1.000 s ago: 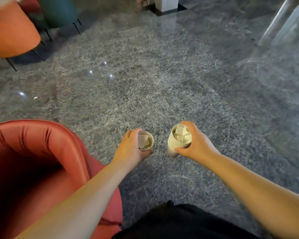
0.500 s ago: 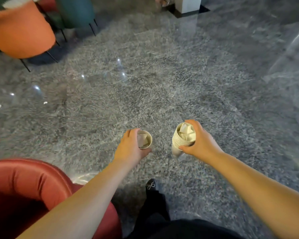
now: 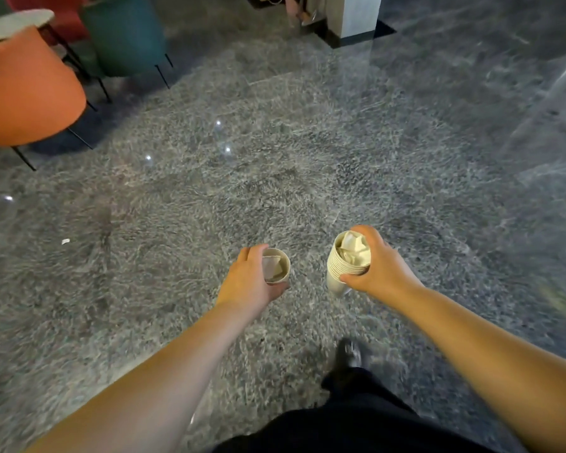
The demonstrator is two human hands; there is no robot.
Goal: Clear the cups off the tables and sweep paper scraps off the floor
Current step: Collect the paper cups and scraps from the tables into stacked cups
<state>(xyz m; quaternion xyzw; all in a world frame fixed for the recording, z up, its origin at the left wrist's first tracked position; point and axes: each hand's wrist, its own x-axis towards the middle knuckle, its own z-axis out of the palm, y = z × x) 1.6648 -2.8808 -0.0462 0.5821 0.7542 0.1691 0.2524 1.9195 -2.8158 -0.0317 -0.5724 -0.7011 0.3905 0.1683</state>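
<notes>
My left hand [image 3: 247,282] grips a single beige paper cup [image 3: 276,266] with a crumpled scrap inside it. To its right, my right hand [image 3: 381,268] holds a stack of nested paper cups [image 3: 347,259], the top one stuffed with paper. Both are held upright at waist height above the grey speckled floor. A small white paper scrap [image 3: 65,241] lies on the floor to the far left.
An orange chair [image 3: 27,89] on thin black legs stands at the upper left, with a teal chair [image 3: 125,34] and a round pale table top [image 3: 17,22] behind it. A white pillar base [image 3: 356,14] is at the top. My black shoe [image 3: 350,354] steps forward below.
The red armchair at the lower left has dropped out of view as I walk forward. The orange and teal chairs appear larger and nearer. Both hands keep their cups.
</notes>
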